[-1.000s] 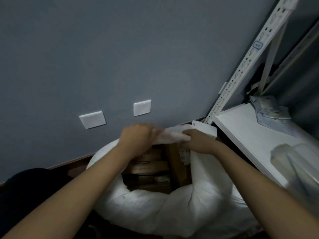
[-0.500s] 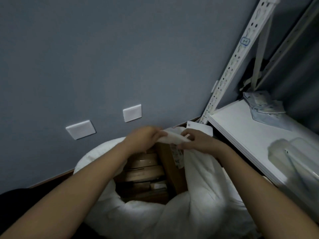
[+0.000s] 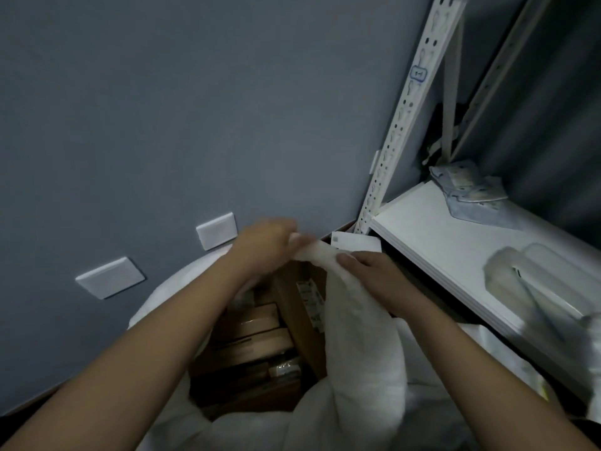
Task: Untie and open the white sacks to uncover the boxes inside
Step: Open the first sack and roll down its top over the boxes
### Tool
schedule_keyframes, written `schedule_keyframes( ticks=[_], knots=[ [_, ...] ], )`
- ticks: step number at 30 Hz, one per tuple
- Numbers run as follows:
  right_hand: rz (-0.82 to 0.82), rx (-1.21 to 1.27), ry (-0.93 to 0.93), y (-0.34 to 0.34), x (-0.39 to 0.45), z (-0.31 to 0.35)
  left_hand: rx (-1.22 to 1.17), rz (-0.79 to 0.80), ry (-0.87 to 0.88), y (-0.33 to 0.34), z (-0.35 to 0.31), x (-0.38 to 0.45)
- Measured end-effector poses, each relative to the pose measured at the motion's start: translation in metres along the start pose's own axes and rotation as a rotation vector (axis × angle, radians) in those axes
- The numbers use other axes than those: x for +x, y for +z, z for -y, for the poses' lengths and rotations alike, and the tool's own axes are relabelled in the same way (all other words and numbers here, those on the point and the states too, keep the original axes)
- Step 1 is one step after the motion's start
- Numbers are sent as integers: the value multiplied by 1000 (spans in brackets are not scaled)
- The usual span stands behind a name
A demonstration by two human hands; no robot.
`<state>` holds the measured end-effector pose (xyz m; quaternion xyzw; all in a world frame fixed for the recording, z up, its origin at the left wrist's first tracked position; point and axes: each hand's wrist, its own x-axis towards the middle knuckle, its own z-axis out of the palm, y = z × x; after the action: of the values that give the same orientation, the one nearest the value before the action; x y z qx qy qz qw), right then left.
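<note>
While the white woven sack (image 3: 361,359) stands open on the floor against the grey-blue wall (image 3: 195,109), its mouth gapes wide and brown cardboard boxes (image 3: 260,333) show stacked inside, one carrying a printed label. A gathered, twisted strip of the sack's rim stretches between both hands above the boxes. At one end the left hand (image 3: 263,247) has its fingers curled round the strip; at the other the right hand (image 3: 370,271) pinches it with thumb and fingers. Two white wall plates (image 3: 216,231) sit on the wall behind. To the right, a white shelf board (image 3: 432,242) on a perforated metal upright (image 3: 406,115) holds pale packets and a blurred translucent container (image 3: 533,281).
</note>
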<state>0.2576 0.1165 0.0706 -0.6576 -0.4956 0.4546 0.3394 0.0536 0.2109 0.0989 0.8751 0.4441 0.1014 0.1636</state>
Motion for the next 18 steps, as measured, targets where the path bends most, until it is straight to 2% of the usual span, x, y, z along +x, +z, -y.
schedule_keyframes(
  ticks=[2, 3, 4, 6, 9, 12, 14, 18],
  knots=[
    [34, 272, 223, 1, 2, 1, 141, 39, 196, 12, -13, 3],
    [35, 311, 248, 0, 3, 0, 197, 86, 287, 19, -16, 6],
    [31, 249, 205, -3, 1, -2, 201, 104, 339, 22, -16, 9],
    [1, 65, 103, -3, -5, -6, 120, 130, 304, 18, -8, 21],
    [-85, 26, 33, 2, -13, -13, 147, 134, 292, 18, 5, 37],
    [-77, 362, 168, 5, -11, -12, -76, 179, 440, 30, -8, 31],
    [-79, 532, 233, 5, -10, -15, -94, 160, 499, 33, -16, 30],
    [-232, 203, 58, 10, -26, -19, 97, -4, 376, 26, -12, 53]
  ],
)
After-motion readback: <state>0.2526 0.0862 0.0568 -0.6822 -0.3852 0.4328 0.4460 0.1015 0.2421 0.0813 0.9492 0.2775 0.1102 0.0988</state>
